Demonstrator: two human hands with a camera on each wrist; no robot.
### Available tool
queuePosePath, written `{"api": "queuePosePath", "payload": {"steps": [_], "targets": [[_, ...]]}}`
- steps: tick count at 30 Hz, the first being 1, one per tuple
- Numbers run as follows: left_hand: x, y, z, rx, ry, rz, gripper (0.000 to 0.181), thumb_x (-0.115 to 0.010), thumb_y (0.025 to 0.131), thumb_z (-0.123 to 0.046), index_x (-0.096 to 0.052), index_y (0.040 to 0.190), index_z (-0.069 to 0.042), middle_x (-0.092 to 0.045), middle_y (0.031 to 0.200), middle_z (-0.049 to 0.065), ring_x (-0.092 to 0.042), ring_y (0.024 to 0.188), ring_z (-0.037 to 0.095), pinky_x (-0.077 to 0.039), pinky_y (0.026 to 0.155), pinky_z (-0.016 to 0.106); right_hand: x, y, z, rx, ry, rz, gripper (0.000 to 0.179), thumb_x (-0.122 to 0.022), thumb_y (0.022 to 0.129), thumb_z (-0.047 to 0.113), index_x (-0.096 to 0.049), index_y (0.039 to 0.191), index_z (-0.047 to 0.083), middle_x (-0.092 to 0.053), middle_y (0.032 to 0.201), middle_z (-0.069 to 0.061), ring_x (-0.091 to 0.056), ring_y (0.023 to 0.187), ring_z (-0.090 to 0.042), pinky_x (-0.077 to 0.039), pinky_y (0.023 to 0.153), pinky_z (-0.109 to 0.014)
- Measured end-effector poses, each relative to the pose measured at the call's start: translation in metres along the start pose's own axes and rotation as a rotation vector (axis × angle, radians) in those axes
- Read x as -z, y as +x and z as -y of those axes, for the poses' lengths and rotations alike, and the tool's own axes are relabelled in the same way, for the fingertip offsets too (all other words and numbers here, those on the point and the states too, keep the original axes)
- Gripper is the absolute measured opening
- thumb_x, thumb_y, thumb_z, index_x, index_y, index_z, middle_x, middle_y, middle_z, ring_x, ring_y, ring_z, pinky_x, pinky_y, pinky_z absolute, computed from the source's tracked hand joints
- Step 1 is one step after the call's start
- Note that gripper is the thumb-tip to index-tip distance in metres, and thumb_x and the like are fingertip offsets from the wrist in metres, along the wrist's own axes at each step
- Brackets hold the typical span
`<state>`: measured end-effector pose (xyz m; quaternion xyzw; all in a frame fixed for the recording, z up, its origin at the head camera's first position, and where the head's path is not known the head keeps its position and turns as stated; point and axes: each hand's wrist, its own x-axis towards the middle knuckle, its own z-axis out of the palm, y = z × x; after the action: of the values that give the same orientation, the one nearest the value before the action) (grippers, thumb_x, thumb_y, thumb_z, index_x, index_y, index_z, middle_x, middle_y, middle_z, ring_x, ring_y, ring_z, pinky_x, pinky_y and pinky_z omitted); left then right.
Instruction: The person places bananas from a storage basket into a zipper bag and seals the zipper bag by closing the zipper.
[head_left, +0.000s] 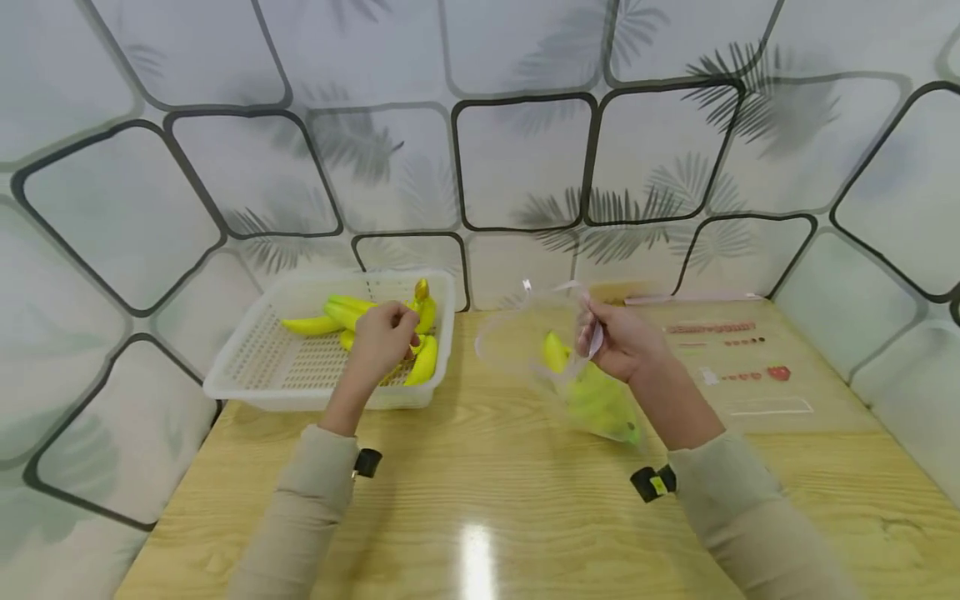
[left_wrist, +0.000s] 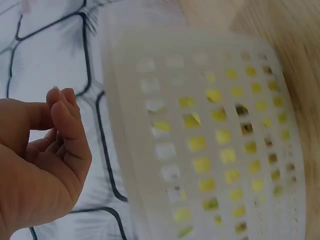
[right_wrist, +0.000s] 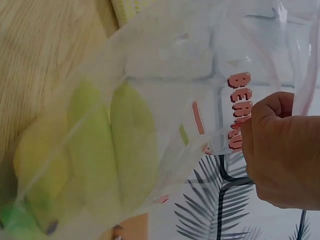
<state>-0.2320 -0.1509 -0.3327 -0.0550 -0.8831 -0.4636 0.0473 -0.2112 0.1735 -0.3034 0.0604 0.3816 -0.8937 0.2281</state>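
My left hand (head_left: 386, 340) is over the right part of a white perforated plastic basket (head_left: 247, 357), its fingers loosely bent with nothing between them. In the left wrist view that hand (left_wrist: 55, 160) shows beside the basket wall (left_wrist: 135, 125). Several yellow toy bananas (head_left: 423, 360) lie inside the basket. To the right, my right hand (head_left: 615, 337) grips the rim of a clear zip bag (head_left: 510, 346) with pinkish edges, its mouth spread open. Bananas (right_wrist: 134, 145) are inside the bag, whose lower end hangs close over the table. Red lettering shows beside my right hand (right_wrist: 275, 150).
A flat clear bag (head_left: 757, 362) with red print and a pink top strip lies on the right of the wooden table (head_left: 465, 492). Behind stands a patterned wall covering (head_left: 525, 167), which also runs along both sides.
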Motion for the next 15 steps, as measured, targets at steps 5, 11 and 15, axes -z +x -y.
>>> {"api": "queuePosePath", "payload": {"steps": [5,11,15], "targets": [[0.027,0.011,0.037,0.093,0.227,0.053,0.027,-0.04,0.1,-0.011,-0.06,0.088,0.002,-0.062,0.071,0.013,-0.055,0.055,0.022,-0.045,0.05,0.026,0.007,0.007,-0.013,-0.072,0.213,0.064,0.037,-0.025,0.109,0.026,-0.04,0.081,0.008,-0.041,0.064,0.0,-0.038,0.054,-0.009,-0.038,0.051,-0.02],[0.043,0.011,0.063,0.185,0.419,0.178,0.039,-0.044,0.095,-0.004,-0.033,0.059,-0.013,-0.027,0.051,-0.002,-0.021,0.047,0.01,-0.026,0.047,0.025,0.025,0.019,-0.034,-0.112,0.605,0.164,0.047,-0.026,0.11,0.027,-0.037,0.07,0.006,-0.038,0.064,-0.004,-0.024,0.059,-0.007,-0.029,0.055,-0.021],[0.044,0.014,0.07,0.254,0.461,0.309,0.036,-0.052,0.095,-0.01,-0.037,0.062,-0.014,-0.027,0.053,-0.004,-0.022,0.049,0.009,-0.027,0.048,0.024,0.032,0.023,-0.047,-0.033,0.687,0.177,0.046,-0.032,0.11,0.033,-0.042,0.075,0.006,-0.039,0.065,-0.004,-0.028,0.057,-0.011,-0.032,0.054,-0.024]]}}
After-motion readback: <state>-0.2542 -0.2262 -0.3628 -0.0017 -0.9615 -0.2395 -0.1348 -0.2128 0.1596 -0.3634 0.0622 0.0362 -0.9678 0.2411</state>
